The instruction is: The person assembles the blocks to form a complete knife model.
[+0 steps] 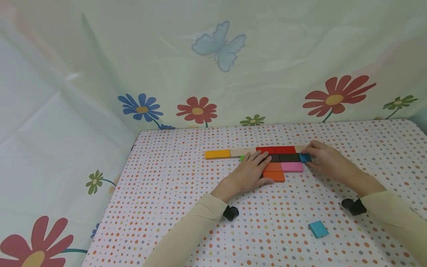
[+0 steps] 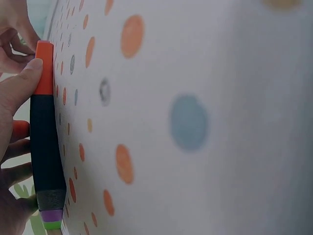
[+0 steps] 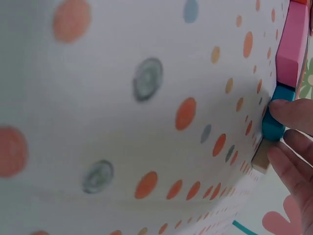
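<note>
My left hand (image 1: 245, 176) rests on a flat group of coloured wooden blocks, fingers spread over it. Its thumb touches the near orange block (image 1: 275, 176), as the left wrist view also shows. On the right, my right hand (image 1: 328, 163) pinches a small blue block (image 3: 274, 125) at the end of the row, beside a black block (image 1: 289, 157) and a pink block (image 1: 292, 167). Red blocks (image 1: 285, 149) lie along the far side. A plain wood block (image 3: 263, 155) shows by the right fingertips. My left hand partly hides the green block (image 1: 242, 158) and its neighbours.
A yellow block (image 1: 217, 154) and a plain wood piece (image 1: 238, 152) extend the far row leftward. A light blue block (image 1: 318, 229) lies apart, nearer me on the dotted tablecloth (image 1: 166, 207). Behind the table hangs a flowered curtain (image 1: 267, 74).
</note>
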A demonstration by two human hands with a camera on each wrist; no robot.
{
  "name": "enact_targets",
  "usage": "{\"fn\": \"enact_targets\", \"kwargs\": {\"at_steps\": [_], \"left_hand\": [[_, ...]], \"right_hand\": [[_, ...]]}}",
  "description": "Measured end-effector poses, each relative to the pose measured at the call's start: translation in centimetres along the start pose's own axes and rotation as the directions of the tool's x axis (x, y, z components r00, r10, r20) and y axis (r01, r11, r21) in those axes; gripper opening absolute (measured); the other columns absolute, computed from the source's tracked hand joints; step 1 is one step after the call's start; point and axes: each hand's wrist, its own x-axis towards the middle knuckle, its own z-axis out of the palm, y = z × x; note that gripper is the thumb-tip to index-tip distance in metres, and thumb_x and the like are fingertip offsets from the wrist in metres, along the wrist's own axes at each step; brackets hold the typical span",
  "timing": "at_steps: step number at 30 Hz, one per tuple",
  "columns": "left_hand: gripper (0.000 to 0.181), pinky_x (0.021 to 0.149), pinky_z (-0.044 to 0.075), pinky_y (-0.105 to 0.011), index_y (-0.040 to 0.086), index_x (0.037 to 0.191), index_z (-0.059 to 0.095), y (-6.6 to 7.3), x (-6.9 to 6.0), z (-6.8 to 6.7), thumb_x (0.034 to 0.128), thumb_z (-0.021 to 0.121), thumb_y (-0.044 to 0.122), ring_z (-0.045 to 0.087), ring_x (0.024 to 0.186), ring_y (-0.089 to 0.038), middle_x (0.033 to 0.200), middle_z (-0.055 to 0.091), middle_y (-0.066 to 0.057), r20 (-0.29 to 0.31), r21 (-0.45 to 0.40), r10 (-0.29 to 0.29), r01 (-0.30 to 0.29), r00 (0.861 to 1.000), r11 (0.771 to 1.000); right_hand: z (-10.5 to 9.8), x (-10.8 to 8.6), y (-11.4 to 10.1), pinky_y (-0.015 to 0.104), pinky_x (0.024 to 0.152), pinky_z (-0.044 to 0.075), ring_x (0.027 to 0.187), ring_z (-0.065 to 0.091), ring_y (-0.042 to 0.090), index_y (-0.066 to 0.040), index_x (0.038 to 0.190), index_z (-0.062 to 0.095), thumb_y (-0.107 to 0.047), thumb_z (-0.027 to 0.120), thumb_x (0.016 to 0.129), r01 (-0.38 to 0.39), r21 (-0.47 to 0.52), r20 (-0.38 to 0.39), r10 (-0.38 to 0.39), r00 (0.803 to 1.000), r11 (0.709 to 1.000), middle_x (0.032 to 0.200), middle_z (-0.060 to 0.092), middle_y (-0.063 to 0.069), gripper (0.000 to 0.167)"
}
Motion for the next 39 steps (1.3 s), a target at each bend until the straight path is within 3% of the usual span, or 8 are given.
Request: {"fn": "enact_targets", "kwargs": {"at_steps": [6,12,16,21,24,27,32,39], "left_hand": [[0.076,0.129,0.017,-0.045,0.01,0.165,0.03,0.1,0.2,0.0,0.1078,0.047,0.057,0.022,0.159,-0.025,0.172,0.026,-0.007,0.009,0.012,-0.001,0.0,1.0,1.0],[0.075,0.129,0.016,-0.044,0.01,0.165,0.031,0.1,0.1,-0.1,0.1079,0.048,0.056,0.022,0.159,-0.025,0.172,0.026,-0.007,0.001,-0.004,-0.007,0.007,1.0,1.0],[0.075,0.129,0.016,-0.044,0.01,0.165,0.031,0.1,0.2,0.0,0.1079,0.047,0.057,0.022,0.159,-0.026,0.172,0.026,-0.007,0.003,-0.012,-0.003,0.003,1.0,1.0],[0.076,0.129,0.015,-0.043,0.01,0.165,0.031,0.1,0.2,0.0,0.1076,0.048,0.057,0.021,0.159,-0.025,0.172,0.026,-0.006,0.006,-0.018,-0.01,0.011,1.0,1.0],[0.075,0.129,0.014,-0.043,0.01,0.165,0.03,0.2,0.2,-0.2,0.1079,0.048,0.056,0.021,0.159,-0.025,0.172,0.025,-0.006,0.006,-0.017,-0.007,0.007,1.0,1.0],[0.075,0.129,0.015,-0.044,0.01,0.165,0.03,0.1,0.1,-0.1,0.1082,0.047,0.056,0.021,0.159,-0.025,0.172,0.025,-0.007,0.005,-0.019,-0.001,0.001,1.0,1.0],[0.075,0.129,0.015,-0.044,0.009,0.165,0.031,0.1,0.0,-0.2,0.1084,0.047,0.055,0.022,0.159,-0.026,0.172,0.026,-0.008,-0.002,-0.023,0.006,-0.006,1.0,1.0],[0.075,0.129,0.015,-0.044,0.009,0.165,0.031,0.1,0.0,-0.3,0.1084,0.047,0.055,0.022,0.159,-0.026,0.172,0.026,-0.008,-0.002,-0.026,0.011,-0.011,1.0,1.0]], "right_hand": [[-0.7,-1.4,-0.8,0.055,0.08,0.06,0.092,0.062,0.035,0.004,0.111,0.073,-0.002,0.089,0.079,0.042,0.005,-0.033,-0.042,0.999,0.999,0.102,0.062,0.018,0.036],[-1.5,-3.5,-2.5,0.043,0.076,0.061,0.093,0.064,0.024,-0.012,0.103,0.077,-0.01,0.092,0.079,0.157,0.119,0.04,-0.163,0.986,0.98,0.101,0.064,0.0,0.028],[-1.6,-5.8,-3.2,0.031,0.075,0.059,0.093,0.062,0.009,-0.021,0.105,0.077,-0.021,0.09,0.082,0.205,0.238,0.181,-0.251,0.951,0.949,0.105,0.063,-0.012,0.026],[-1.2,-8.6,-3.4,0.028,0.078,0.057,0.096,0.056,0.0,-0.028,0.109,0.076,-0.033,0.088,0.085,0.128,0.37,0.356,-0.267,0.896,0.92,0.108,0.06,-0.019,0.027],[-0.7,-9.8,-3.3,0.026,0.077,0.056,0.094,0.053,-0.003,-0.029,0.108,0.077,-0.028,0.089,0.083,0.1,0.436,0.399,-0.292,0.869,0.894,0.107,0.058,-0.021,0.028],[-0.1,-10.5,-3.1,0.024,0.074,0.054,0.092,0.051,-0.005,-0.028,0.107,0.078,-0.021,0.089,0.083,0.114,0.483,0.388,-0.329,0.861,0.868,0.106,0.058,-0.02,0.028],[0.1,-10.3,-3.2,0.024,0.069,0.054,0.088,0.051,-0.004,-0.022,0.111,0.076,-0.019,0.088,0.085,0.102,0.431,0.357,-0.273,0.893,0.896,0.107,0.06,-0.015,0.029],[0.1,-8.9,-3.8,0.022,0.06,0.046,0.074,0.044,-0.002,-0.013,0.112,0.076,-0.021,0.09,0.083,0.003,0.216,0.269,-0.062,0.961,0.976,0.1,0.059,-0.007,0.033]]}}
